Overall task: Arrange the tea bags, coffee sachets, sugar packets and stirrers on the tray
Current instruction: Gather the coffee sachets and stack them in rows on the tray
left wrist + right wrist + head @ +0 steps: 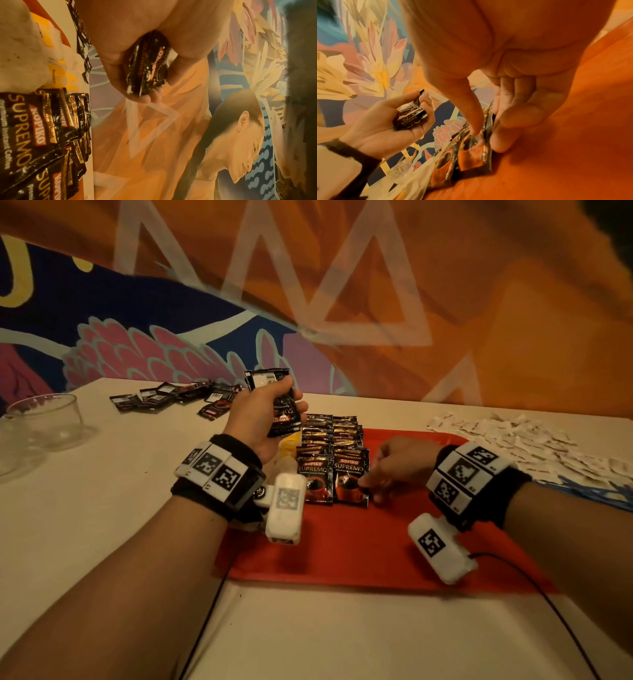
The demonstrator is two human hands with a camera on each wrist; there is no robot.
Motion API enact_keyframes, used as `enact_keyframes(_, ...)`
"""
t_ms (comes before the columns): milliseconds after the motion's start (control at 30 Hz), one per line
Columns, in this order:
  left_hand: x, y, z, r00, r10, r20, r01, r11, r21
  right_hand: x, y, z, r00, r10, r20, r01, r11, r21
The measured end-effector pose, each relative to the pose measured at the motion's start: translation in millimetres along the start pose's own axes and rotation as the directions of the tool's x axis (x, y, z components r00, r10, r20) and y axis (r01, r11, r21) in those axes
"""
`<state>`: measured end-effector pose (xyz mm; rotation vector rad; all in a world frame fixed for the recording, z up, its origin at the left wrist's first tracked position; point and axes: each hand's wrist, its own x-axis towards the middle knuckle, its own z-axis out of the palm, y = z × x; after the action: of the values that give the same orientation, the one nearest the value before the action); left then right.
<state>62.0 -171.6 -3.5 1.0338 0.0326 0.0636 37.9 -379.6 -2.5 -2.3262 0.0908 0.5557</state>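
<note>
Two rows of overlapping black Kopiko coffee sachets (pixel 330 453) lie on the red tray (pixel 359 549). My right hand (pixel 371 486) pinches the right edge of the front right sachet (pixel 350 479), thumb on top; the right wrist view shows the hand (pixel 488 133) on this sachet (pixel 473 155). My left hand (pixel 291 405) is raised over the tray's far left and grips a small stack of sachets (pixel 282 414). That stack (pixel 149 65) also shows in the left wrist view. Yellow-tagged tea bags (pixel 287 445) lie left of the rows, partly hidden by my left wrist.
Loose black sachets (pixel 178 397) lie scattered at the table's back left. Two glass bowls (pixel 48 419) stand at the far left. A heap of white sugar packets (pixel 531 440) covers the table right of the tray, with thin blue sticks (pixel 589 493) at its near edge. A black cable (pixel 513 565) crosses the tray's front right corner.
</note>
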Motion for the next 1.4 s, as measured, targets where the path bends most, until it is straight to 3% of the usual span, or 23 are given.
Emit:
enact_keyframes(200, -0.4, 1.3, -0.2, 1.0, 0.003, -0.014, -0.003, 1.0, 0.007, -0.2, 0.4, 0.4, 0.999, 0.015, -0.051, -0.02, 0.994, -0.105)
enact_keyframes(533, -3.6, 2.8, -1.4, 0.998, -0.04, 0.049, 0.041, 0.999, -0.01, -1.2, -2.1, -4.0, 0.994, -0.048, -0.094, 0.042, 0.997, -0.062)
enact_keyframes(667, -7.0, 3.3, 1.4, 0.995, -0.076, 0.067, 0.077, 0.997, -0.025, -0.7, -9.8, -15.5, 0.971, -0.156, -0.183, 0.148, 0.987, -0.056)
enact_keyframes(833, -7.1, -2.5, 6.5, 0.999, 0.011, 0.033, -0.015, 0.991, 0.13, 7.0, -23.4, -11.3, 0.928, -0.309, -0.207, 0.334, 0.938, 0.095)
enact_keyframes(967, -9.1, -8.3, 6.7, 0.992, 0.031, 0.125, -0.053, 0.983, 0.175, 9.8, -34.1, -0.8, 0.823, -0.469, -0.319, 0.545, 0.81, 0.215)
enact_keyframes(1133, -11.2, -11.6, 9.3, 0.984, 0.037, 0.174, -0.068, 0.982, 0.177, 8.2, -37.7, 2.6, 0.716, -0.557, -0.421, 0.686, 0.672, 0.279)
enact_keyframes(1233, -8.3, -7.0, 7.5, 0.988, -0.043, 0.146, 0.02, 0.987, 0.158, 6.1, -36.7, -3.8, 0.632, -0.561, -0.535, 0.745, 0.629, 0.221)
enact_keyframes(1333, -7.3, -3.9, 6.9, 0.966, -0.173, 0.192, 0.148, 0.979, 0.139, 4.7, -36.1, -6.4, 0.519, -0.577, -0.63, 0.79, 0.606, 0.095)
enact_keyframes(1400, -9.0, -4.4, 8.7, 0.957, -0.187, 0.223, 0.167, 0.98, 0.109, 3.7, -36.6, -3.7, 0.491, -0.614, -0.618, 0.806, 0.589, 0.055)
